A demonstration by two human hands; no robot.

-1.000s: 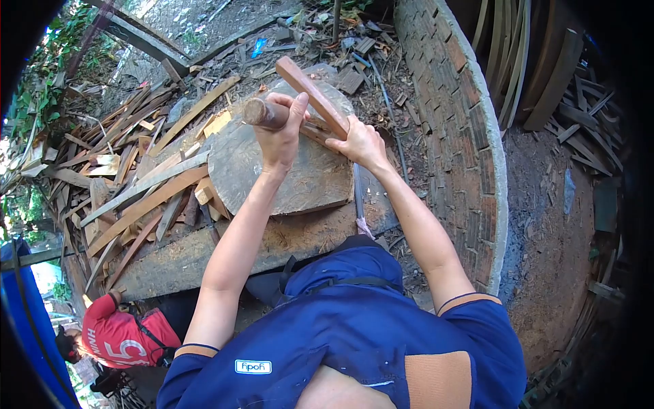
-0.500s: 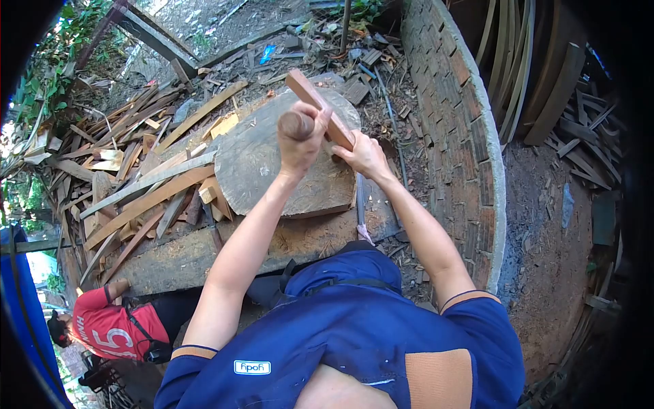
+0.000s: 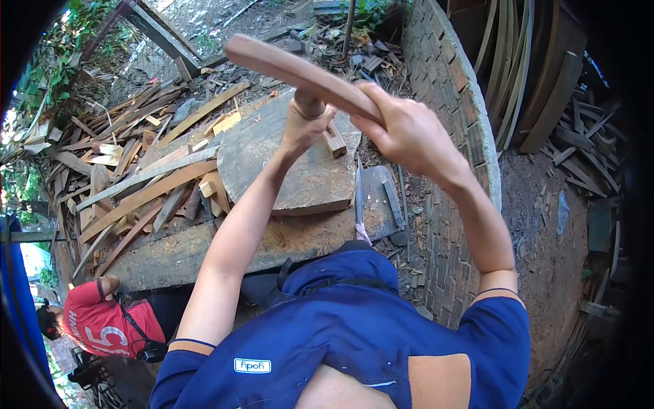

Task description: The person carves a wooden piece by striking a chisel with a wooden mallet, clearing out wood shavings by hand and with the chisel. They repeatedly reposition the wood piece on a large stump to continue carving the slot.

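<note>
My right hand [image 3: 415,136] is closed around one end of a long, thick wooden bar [image 3: 293,71]. The bar slants up to the left, across and above the left hand, close to the camera. My left hand [image 3: 303,126] wraps round a rounded wooden handle [image 3: 310,104]; whatever lies below the handle is hidden. A squared piece of wood [image 3: 334,142] shows beside the left fingers over the stump, partly covered by hand and bar. Beneath lies a broad, flat tree stump slab [image 3: 272,180] with sawdust on its top.
Wood offcuts and long strips [image 3: 150,180] pile up on the left. A curved brick wall [image 3: 456,88] rises on the right, with boards [image 3: 555,102] behind it. A thick plank [image 3: 170,259] runs in front of the stump. A person in a red shirt [image 3: 112,320] is at lower left.
My right hand has risen towards the camera and moved right, and the bar in it now lies above the left hand. The left hand stays near the stump, gripping the handle.
</note>
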